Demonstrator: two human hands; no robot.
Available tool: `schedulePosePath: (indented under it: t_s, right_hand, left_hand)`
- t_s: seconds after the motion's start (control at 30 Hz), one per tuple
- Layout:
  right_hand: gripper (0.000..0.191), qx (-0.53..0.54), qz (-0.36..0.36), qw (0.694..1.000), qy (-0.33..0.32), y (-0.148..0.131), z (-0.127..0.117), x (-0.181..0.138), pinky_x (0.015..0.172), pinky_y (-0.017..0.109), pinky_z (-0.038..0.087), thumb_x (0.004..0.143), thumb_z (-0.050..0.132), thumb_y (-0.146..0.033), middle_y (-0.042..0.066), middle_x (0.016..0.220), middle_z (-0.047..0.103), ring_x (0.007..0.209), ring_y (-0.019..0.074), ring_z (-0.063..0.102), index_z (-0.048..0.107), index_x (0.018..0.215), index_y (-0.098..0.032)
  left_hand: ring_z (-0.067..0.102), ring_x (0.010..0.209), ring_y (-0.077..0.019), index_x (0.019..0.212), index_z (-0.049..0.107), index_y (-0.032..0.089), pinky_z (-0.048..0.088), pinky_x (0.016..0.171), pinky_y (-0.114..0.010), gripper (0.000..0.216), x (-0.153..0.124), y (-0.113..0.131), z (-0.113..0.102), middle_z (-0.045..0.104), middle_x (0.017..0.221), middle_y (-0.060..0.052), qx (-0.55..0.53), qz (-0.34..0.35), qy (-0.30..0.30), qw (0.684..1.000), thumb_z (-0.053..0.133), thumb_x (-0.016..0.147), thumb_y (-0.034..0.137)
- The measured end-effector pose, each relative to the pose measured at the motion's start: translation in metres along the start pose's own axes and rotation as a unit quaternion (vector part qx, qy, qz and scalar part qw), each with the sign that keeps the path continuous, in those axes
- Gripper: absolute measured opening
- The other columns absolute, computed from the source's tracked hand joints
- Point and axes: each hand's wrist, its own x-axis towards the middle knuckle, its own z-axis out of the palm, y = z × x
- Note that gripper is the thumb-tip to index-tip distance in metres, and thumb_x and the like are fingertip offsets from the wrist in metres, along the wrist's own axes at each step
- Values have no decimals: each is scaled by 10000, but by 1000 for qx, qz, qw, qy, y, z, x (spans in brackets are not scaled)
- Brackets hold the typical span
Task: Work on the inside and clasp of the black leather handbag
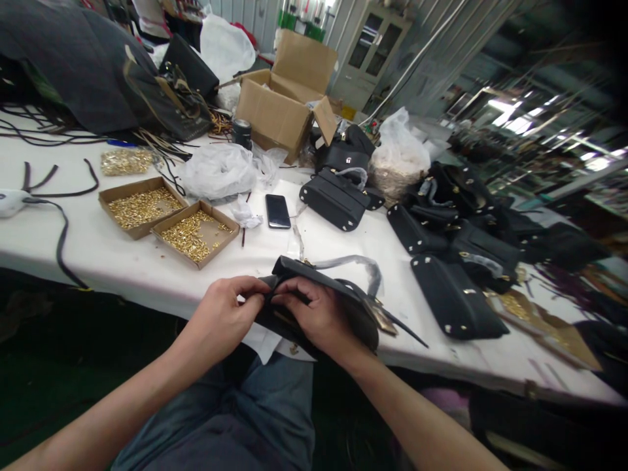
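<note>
Head view: the left hand and right hand meet at the near edge of the white-covered table, both closed on a black leather handbag held half over the edge above the person's lap. The left fingers pinch a fold of the bag's end; the right hand clamps over the same end, thumb on top, fingers curled beneath. A plastic-wrapped strap arcs up from the bag.

Just beyond lies a black smartphone, face up. To the left sit two shallow cardboard trays of small gold metal fittings, side by side and touching. Behind the phone stands another black handbag. To the right, several more black bags lie in a row. Farther back is an open brown cardboard box, with crumpled clear plastic bags near it.
</note>
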Motion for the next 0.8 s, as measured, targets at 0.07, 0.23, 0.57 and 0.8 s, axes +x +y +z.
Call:
schedulePosePath:
  t_s: [0.07,0.23,0.57,0.8]
  right_hand:
    - [101,42,37,998,-21,-2,-3,4,851,298,574,948,854,-298,-21,973,820,909,195,757,801,1019,-251]
    - [87,8,73,996,-54,-16,-10,10,811,288,550,968,833,-316,-27,927,804,889,192,744,793,971,-239]
    - [197,-260,-59,964,-17,-37,-3,-27,1138,443,553,1090,689,-320,26,1263,816,1228,288,751,785,1261,-306]
    - [319,-313,-123,942,-19,-37,3,-33,1144,503,599,1049,650,-181,109,1338,791,1242,334,759,749,1349,-221]
  left_hand:
    - [764,932,-212,1017,885,231,534,838,-305,278,1,-1,0,850,960,6,1,-8,-3,1000,635,901,197]
    - [761,900,-226,996,879,192,526,821,-320,265,8,-8,1,846,921,-19,-24,-55,-3,998,669,835,203]
    - [738,864,-217,920,878,174,512,762,-293,236,8,-15,-2,838,871,-36,-146,-79,-21,986,698,778,232]
    - [758,876,-234,925,880,170,532,775,-309,241,6,-19,4,847,888,-45,-143,-53,0,988,688,794,234]
